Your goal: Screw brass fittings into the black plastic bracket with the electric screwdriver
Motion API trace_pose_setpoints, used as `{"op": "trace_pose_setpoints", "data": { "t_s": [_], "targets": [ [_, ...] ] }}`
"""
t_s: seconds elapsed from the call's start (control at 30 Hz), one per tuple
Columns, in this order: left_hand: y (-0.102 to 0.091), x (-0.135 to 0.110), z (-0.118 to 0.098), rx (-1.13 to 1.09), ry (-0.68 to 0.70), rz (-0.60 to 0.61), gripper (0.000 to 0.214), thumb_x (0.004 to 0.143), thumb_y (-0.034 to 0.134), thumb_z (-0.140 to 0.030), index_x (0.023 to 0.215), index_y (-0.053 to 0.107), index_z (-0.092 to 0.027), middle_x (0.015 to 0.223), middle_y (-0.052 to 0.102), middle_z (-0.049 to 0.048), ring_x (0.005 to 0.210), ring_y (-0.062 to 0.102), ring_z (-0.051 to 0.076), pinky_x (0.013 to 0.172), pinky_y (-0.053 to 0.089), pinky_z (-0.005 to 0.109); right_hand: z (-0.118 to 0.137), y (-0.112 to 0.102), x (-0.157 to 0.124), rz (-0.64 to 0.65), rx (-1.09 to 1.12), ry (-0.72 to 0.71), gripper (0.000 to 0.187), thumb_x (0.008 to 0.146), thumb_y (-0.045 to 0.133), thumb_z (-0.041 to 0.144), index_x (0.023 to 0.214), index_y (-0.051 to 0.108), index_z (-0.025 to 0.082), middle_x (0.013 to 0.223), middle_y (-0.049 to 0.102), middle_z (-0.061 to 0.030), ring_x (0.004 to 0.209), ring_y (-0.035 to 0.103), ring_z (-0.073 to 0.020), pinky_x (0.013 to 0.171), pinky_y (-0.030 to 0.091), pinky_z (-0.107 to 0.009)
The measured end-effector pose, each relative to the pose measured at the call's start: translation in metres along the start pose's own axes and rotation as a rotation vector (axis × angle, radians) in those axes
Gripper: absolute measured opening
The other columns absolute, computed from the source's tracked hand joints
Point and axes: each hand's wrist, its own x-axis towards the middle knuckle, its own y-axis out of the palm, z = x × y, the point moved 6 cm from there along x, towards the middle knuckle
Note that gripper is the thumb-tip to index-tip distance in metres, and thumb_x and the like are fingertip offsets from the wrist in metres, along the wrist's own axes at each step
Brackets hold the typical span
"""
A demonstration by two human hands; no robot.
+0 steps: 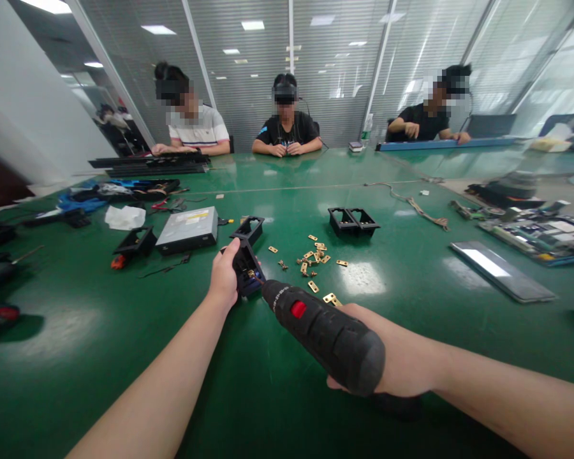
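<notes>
"What fills most of your view?"

"The green counter. Three people sit along its far side."

"And what are you gripping?"

"A drill. My right hand is wrapped tight round it, its nose slanting forward and left."

"What's next in size?"

"A silver drive, lying beyond my left hand and farther left. Away to the right, past the drill, stands a pair of black frames side by side."

"So what's that left hand doing?"

"It's clamped on a single frame, thumb over the top, holding it tilted just ahead of the drill. The drill's tip points into it, at a brass piece; I can't tell whether they touch."

"Anything smaller?"

"Brass plates, scattered beyond the drill, some overlapping. Smallest are the screws: a little cluster left of most of the plates, others in among them."
</notes>
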Motion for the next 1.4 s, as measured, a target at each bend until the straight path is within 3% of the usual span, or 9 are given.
{"op": "trace_pose_setpoints", "data": {
  "t_s": [0.4,0.67,0.93,1.4],
  "targets": [
    [-0.0008,0.0015,0.0012,-0.014,0.004,0.015,0.058,0.090,0.098,-0.072,0.112,0.073,-0.025,0.084,0.082,0.0083,0.074,0.085,0.034,0.067,0.067,0.042,0.0003,-0.0032,0.0008,0.004,-0.024,-0.021,0.042,0.081,0.110,0.021,0.093,0.070,0.026,0.082,0.068,0.0060,0.073,0.057,-0.0177,0.068,0.053,-0.029],
    [-0.0007,0.0018,0.0020,-0.007,0.006,0.025,0.061,0.089,0.098,-0.075,0.112,0.074,-0.024,0.083,0.082,0.0079,0.073,0.084,0.033,0.067,0.067,0.041,-0.0042,-0.0008,0.0007,0.009,0.013,-0.009,0.038,0.081,0.106,0.026,0.101,0.073,0.026,0.090,0.068,0.0038,0.079,0.059,-0.0207,0.075,0.052,-0.033],
    [-0.0009,0.0024,0.0019,-0.006,0.019,0.016,0.062,0.088,0.098,-0.076,0.109,0.072,-0.024,0.084,0.083,0.0083,0.073,0.084,0.032,0.065,0.067,0.039,-0.0048,-0.0019,-0.0015,-0.020,0.003,0.013,0.037,0.078,0.106,0.020,0.100,0.077,0.025,0.092,0.076,0.0015,0.084,0.065,-0.0218,0.073,0.052,-0.031],
    [-0.0014,0.0020,0.0012,-0.007,0.010,0.019,0.059,0.090,0.098,-0.074,0.109,0.073,-0.024,0.087,0.085,0.0101,0.074,0.084,0.032,0.066,0.067,0.040,-0.0012,-0.0014,0.0005,0.003,0.021,0.046,0.041,0.078,0.107,0.022,0.092,0.069,0.024,0.082,0.068,0.0068,0.075,0.057,-0.0163,0.069,0.048,-0.029]
  ]
}}
